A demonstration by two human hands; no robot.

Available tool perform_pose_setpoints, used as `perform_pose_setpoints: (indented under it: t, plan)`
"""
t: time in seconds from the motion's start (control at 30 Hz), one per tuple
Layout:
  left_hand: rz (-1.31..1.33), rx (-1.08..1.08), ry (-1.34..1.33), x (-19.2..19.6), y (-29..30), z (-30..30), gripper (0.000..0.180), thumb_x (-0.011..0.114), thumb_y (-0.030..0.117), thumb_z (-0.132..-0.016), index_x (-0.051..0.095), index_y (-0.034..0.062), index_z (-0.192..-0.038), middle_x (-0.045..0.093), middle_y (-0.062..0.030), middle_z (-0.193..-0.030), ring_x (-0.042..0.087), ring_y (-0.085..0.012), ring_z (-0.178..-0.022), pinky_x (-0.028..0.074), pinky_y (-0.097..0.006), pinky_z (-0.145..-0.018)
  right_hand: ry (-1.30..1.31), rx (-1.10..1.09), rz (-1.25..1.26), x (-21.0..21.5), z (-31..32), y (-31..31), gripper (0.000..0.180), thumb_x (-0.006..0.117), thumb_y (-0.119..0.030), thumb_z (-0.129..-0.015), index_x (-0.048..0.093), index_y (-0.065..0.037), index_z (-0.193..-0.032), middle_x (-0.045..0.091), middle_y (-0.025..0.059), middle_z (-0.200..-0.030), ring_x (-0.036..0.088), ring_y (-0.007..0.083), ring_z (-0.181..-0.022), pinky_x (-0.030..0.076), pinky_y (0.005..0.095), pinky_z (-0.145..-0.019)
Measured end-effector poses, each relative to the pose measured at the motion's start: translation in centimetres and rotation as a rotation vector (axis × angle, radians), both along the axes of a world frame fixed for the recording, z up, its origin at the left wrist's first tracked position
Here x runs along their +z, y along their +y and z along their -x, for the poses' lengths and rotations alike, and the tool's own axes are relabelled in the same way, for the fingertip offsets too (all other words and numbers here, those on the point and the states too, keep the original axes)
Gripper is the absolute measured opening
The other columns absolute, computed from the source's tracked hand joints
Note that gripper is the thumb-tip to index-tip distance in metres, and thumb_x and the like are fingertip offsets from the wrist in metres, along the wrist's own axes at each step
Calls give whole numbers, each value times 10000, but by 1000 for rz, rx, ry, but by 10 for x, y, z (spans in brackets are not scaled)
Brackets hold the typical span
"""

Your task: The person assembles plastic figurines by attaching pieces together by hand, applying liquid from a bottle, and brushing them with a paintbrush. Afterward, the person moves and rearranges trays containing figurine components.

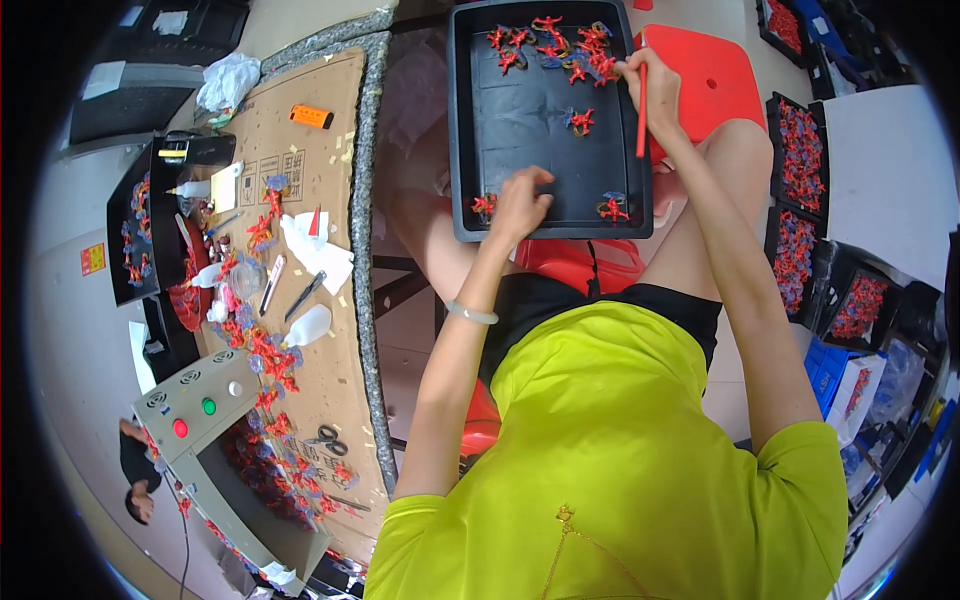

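A black tray lies across my lap with small red and blue figure-like pieces clustered at its far edge and a few scattered. My left hand rests inside the tray near its front rim with the fingers curled under; a red piece lies just beside it. My right hand is at the tray's far right corner, holding a thin red stick that points down along the rim. Another red piece sits mid-tray, and one more at the front right.
A cardboard-covered bench on my left carries many red pieces, glue bottles, scissors, an orange cutter and a grey button box. A red stool stands beyond the tray. Black trays of pieces line the right. Another person is at the lower left.
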State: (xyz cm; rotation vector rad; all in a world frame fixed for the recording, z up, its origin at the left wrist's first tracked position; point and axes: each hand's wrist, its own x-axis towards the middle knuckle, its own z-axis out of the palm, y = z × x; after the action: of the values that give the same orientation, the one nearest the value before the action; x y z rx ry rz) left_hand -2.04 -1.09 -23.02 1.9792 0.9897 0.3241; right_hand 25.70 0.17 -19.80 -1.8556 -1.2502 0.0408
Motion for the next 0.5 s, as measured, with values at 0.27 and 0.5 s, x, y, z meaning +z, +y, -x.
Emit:
perform_pose_setpoints:
  t: [0.27,0.5]
  plan:
    - [-157,-397,110,-36,-38,-89,384,649,18,-679,578,66,-1054,542,-168,-1029,537,-362,-1004,453,-420,-876,270,-125,-50,47,15,-81,148,630,-114,-844,540,-19,-774,598,86,-676,617,163,-680,465,267,-611]
    - [-117,-408,120,-41,-20,-91,340,667,-35,-637,544,1,-952,572,-164,-951,584,-362,-898,495,-397,-814,738,-25,-179,56,37,-146,151,578,18,-862,466,-44,-781,639,108,-863,596,125,-854,455,218,-763]
